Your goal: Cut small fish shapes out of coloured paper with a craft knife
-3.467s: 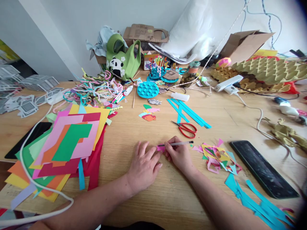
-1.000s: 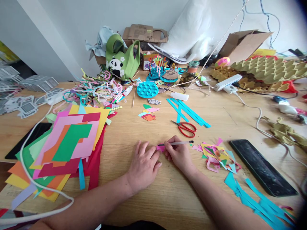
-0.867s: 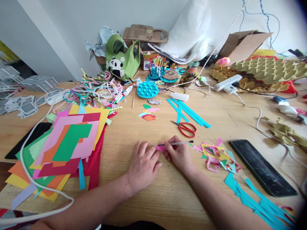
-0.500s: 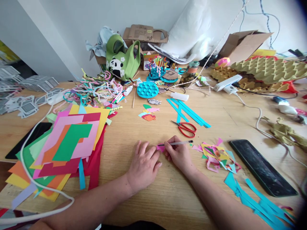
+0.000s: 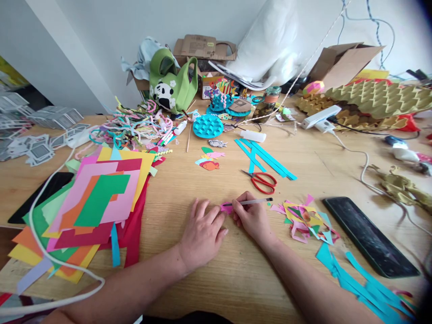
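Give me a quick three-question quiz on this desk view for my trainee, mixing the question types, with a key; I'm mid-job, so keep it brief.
1. Multiple choice: which hand holds the pen? A) left B) right C) both
2. True or false: the red-handled scissors lie on the table, not in the left hand.
3. Fill in the blank: the small piece of paper between the two hands is ____ in colour.

Key
1. B, the right hand
2. True
3. pink
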